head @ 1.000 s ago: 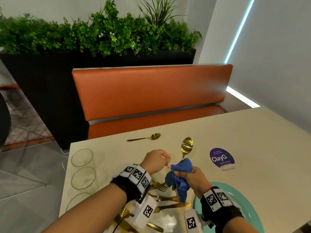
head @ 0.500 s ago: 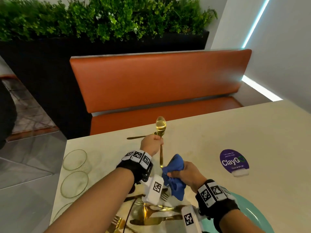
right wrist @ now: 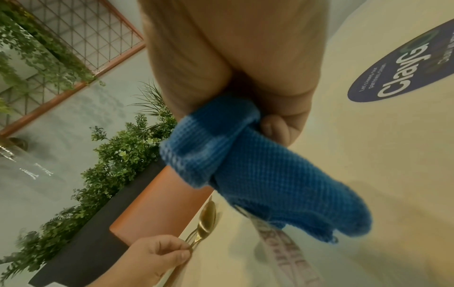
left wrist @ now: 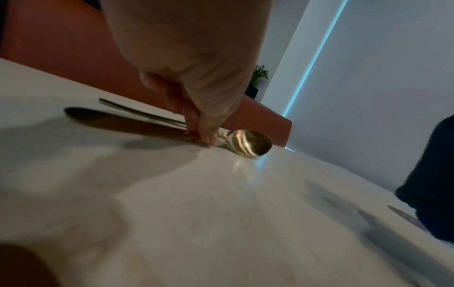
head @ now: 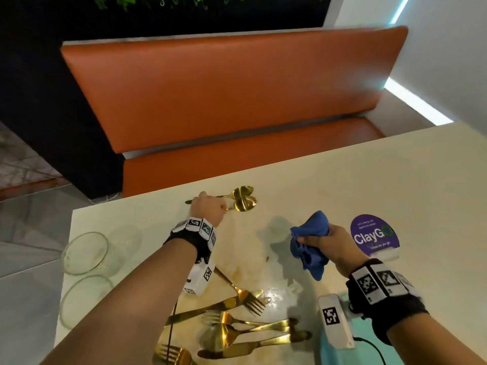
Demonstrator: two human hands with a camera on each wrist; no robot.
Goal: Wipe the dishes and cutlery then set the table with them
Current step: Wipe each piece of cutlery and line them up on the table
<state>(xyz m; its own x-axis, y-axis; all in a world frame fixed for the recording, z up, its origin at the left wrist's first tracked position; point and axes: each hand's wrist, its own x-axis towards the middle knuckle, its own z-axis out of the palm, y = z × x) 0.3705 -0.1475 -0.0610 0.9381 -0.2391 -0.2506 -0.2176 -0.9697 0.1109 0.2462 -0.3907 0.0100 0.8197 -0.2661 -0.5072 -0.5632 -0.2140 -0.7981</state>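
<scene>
At table's far edge, pinched gold spoon (head: 244,204).

My left arm reaches forward, forearm bare, a black band with square printed markers round the wrist. My left hand (head: 209,209) is knuckles-up at the far edge of the tabletop (head: 369,180), fingers (right wrist: 172,246) curled, thumb and fingertips pinching the handle of a spoon (head: 243,204) low against the surface. My right hand (head: 333,245) is raised nearer my body, fingers closed round a bunched blue cloth (head: 309,241), its wrist wearing the same marked band.
</scene>
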